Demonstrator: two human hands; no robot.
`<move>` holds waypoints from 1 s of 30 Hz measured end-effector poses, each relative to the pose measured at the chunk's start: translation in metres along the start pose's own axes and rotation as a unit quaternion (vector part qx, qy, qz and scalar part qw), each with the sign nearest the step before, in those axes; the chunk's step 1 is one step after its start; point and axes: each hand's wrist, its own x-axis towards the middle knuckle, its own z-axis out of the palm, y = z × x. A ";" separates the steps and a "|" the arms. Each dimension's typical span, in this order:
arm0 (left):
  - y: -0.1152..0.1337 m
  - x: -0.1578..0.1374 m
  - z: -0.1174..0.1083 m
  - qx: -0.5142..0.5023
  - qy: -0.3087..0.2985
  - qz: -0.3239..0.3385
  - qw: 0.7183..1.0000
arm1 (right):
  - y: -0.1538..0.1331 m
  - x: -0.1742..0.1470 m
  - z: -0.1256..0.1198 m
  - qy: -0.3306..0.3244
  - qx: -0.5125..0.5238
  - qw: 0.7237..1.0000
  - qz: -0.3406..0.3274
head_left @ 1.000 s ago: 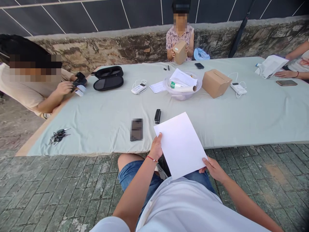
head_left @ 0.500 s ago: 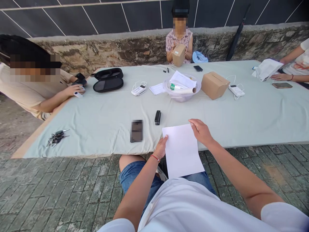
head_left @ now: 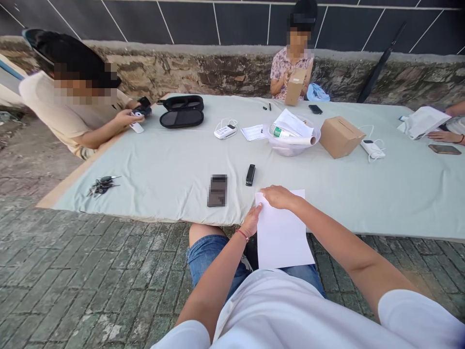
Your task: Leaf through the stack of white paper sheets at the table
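White paper (head_left: 283,237) hangs over the table's front edge above my lap; whether it is one sheet or a stack I cannot tell. My left hand (head_left: 251,219) grips its left edge, thumb on top. Across the upper left corner lies my right hand (head_left: 278,196), its fingertips bent at the corner close to my left thumb. The right forearm covers part of the paper's right side. Just beyond the paper a black stapler (head_left: 250,175) rests on the cloth. Left of it lies a dark, blurred-out rectangular thing (head_left: 217,190).
A clear bowl (head_left: 286,148) holds papers and a roll, beside a cardboard box (head_left: 341,137). Keys (head_left: 103,185), an open black case (head_left: 181,118) and white corded devices (head_left: 225,131) lie on the tablecloth (head_left: 163,169). People sit at the left, far and right sides.
My right hand has moved left from the paper's upper right corner to its upper left corner. My left hand keeps its hold. The view has shifted left.
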 end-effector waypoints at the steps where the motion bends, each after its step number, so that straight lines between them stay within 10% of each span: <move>1: 0.000 0.000 0.000 0.003 -0.002 0.000 1.000 | 0.000 0.001 0.001 -0.019 0.003 1.000 0.004; 30: 0.000 0.001 0.000 0.030 0.037 0.014 0.999 | 0.002 0.005 0.003 0.055 0.238 0.966 0.084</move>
